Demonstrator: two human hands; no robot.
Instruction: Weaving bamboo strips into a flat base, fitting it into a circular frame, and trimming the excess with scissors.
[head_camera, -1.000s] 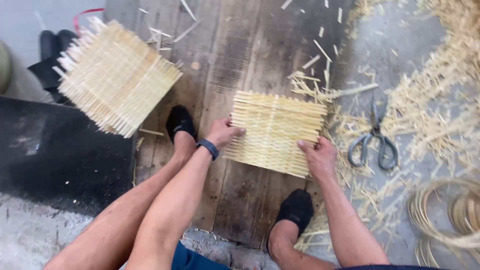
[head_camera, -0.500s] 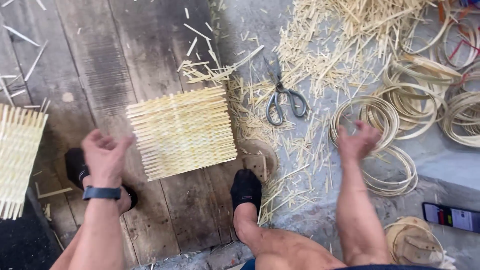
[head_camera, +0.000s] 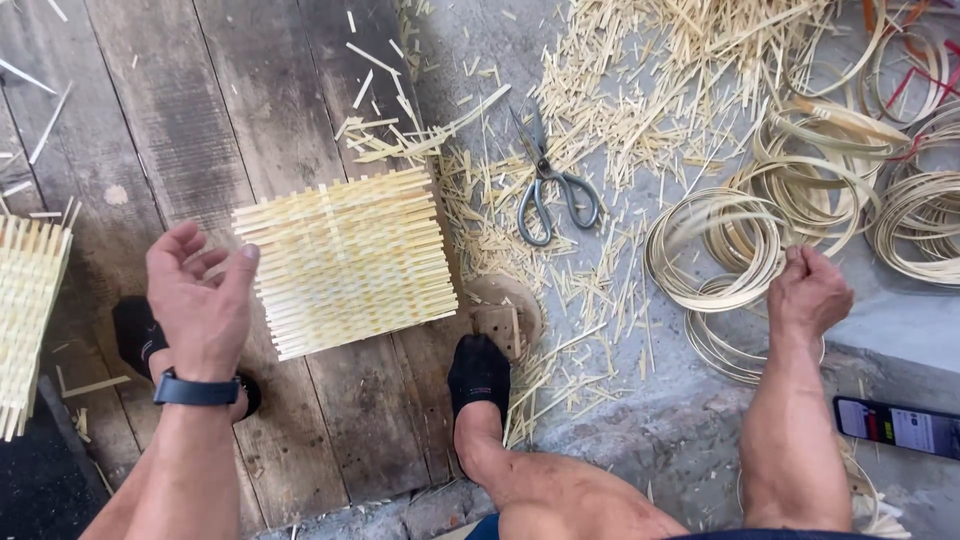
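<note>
Fingers of the right hand (head_camera: 808, 292) now close on a bamboo hoop (head_camera: 715, 250) at three o'clock; left hand (head_camera: 200, 295), spread empty, has quit the woven mat (head_camera: 345, 260).

Weathered dark floorboards (head_camera: 200, 120) beside grey concrete floor (head_camera: 900, 320), daylit

Bamboo-weaving workshop: strip offcuts (head_camera: 620, 110), coiled hoops (head_camera: 715, 245)

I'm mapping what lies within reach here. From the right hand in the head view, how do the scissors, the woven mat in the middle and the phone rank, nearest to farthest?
Measured from the right hand:
1. Phone, lower right, on the grey ledge.
2. Scissors, up and to the left among the scraps.
3. Woven mat, far left on the boards, beside the left hand.
</note>
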